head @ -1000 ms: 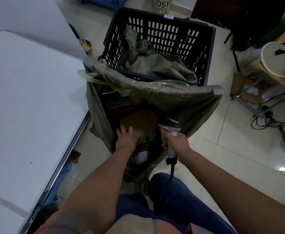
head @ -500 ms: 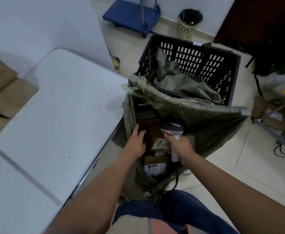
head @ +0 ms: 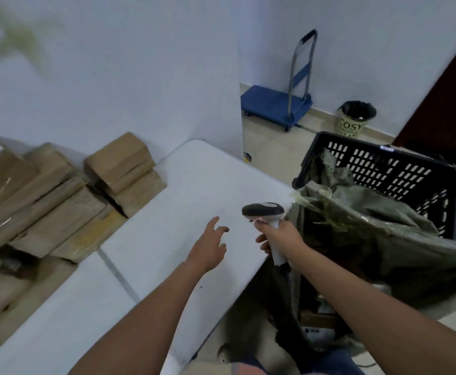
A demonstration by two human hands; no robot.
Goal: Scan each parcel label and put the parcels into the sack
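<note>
White tabletop (head: 167, 201) as landmark: left hand (head: 207, 250) above its near right part, fingers spread and loose, holding nothing; right hand (head: 282, 238) at its right edge, curled round the handle of a barcode scanner (head: 264, 212); brown parcels (head: 59, 196) stacked at its far left; green sack (head: 383, 239) hanging open just beyond its right edge, against a black crate (head: 383, 169).
</note>
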